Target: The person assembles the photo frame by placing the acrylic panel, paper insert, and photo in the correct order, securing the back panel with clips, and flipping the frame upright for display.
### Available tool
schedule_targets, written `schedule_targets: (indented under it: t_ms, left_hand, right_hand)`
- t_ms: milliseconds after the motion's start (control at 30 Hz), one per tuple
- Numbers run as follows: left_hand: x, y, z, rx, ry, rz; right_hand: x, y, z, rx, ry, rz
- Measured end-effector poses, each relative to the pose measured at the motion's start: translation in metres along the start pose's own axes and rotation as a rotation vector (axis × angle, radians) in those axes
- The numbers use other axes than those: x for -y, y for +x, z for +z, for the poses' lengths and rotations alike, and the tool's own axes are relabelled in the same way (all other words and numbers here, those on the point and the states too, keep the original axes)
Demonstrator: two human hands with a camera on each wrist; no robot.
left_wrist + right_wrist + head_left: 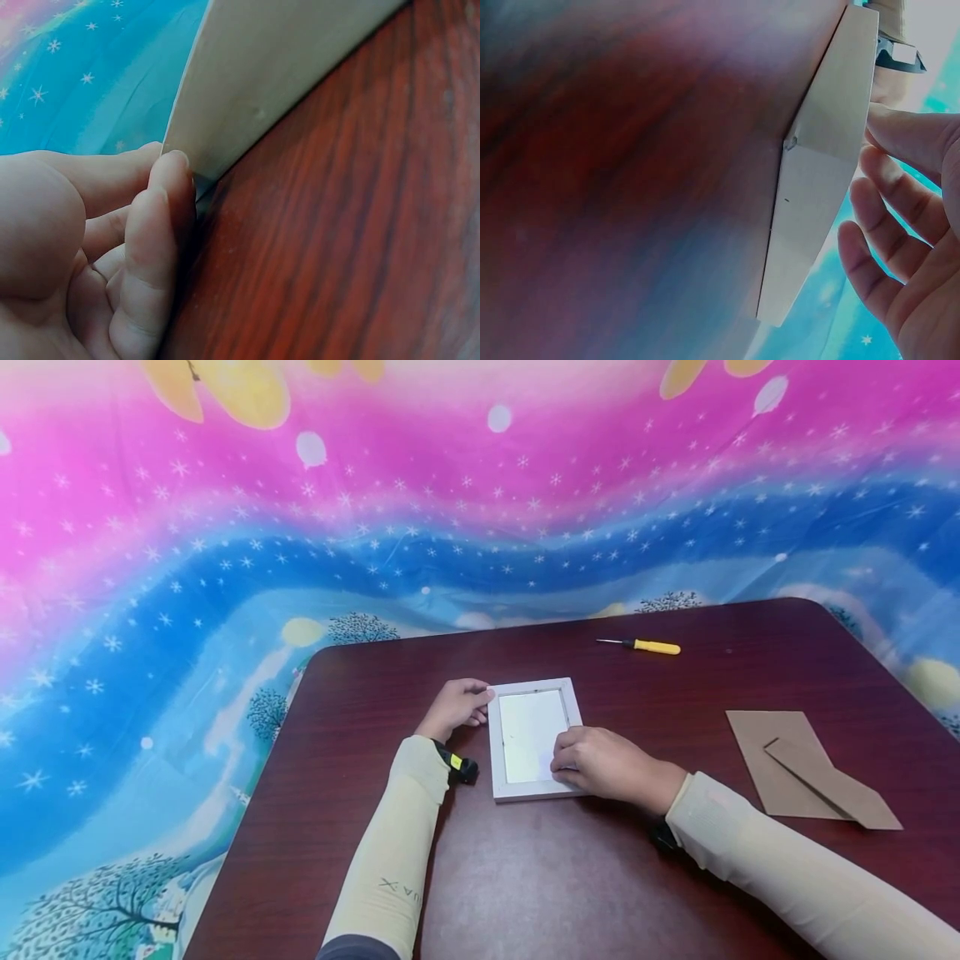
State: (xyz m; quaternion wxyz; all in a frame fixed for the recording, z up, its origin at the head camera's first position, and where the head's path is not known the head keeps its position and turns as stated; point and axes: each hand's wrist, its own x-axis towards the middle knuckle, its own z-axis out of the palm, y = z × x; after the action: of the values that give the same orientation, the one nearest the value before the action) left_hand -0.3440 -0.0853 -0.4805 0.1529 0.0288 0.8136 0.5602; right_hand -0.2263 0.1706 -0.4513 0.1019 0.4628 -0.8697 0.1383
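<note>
A pale picture frame (537,796) lies on the table, its recess upward, with a white panel (532,739) set inside the border. Small dark tabs show along the recess's inner edges. My left hand (460,704) grips the frame's upper left edge. In the left wrist view the left hand's fingertips (172,169) meet the frame's pale side wall (255,90). My right hand (603,764) bends over the lower right border, fingertips down at the panel. In the right wrist view its thumb and forefinger reach past the frame's edge (817,172), and what the tips touch is hidden.
A screwdriver (656,647) with a yellow handle lies near the table's far edge. To the right rests a brown backing board (757,760) with its stand leg (832,781) folded out. A patterned cloth (450,510) hangs behind the dark wooden table (525,877).
</note>
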Motion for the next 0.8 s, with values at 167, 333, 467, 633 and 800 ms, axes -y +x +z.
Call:
schedule_targets:
  t_ms: [167, 333, 467, 633, 800]
  left_hand:
    - [0.000, 0.001, 0.000, 0.001, 0.010, -0.002]
    - [0.001, 0.002, -0.001, 0.004, 0.011, -0.002]
    - [0.002, 0.003, -0.001, 0.013, 0.000, -0.005]
    - [0.002, 0.004, -0.001, 0.017, -0.003, -0.010]
    - [0.002, 0.003, -0.002, 0.012, 0.010, -0.012]
  right_hand:
    - [-0.001, -0.001, 0.000, -0.019, -0.003, -0.012]
    - [-0.003, -0.003, 0.000, -0.032, -0.006, -0.019]
    - [-0.004, -0.006, -0.001, -0.051, -0.011, -0.030]
    - [-0.005, -0.010, -0.004, -0.069, -0.013, -0.041]
    - [-0.004, -0.016, -0.008, -0.062, -0.019, -0.009]
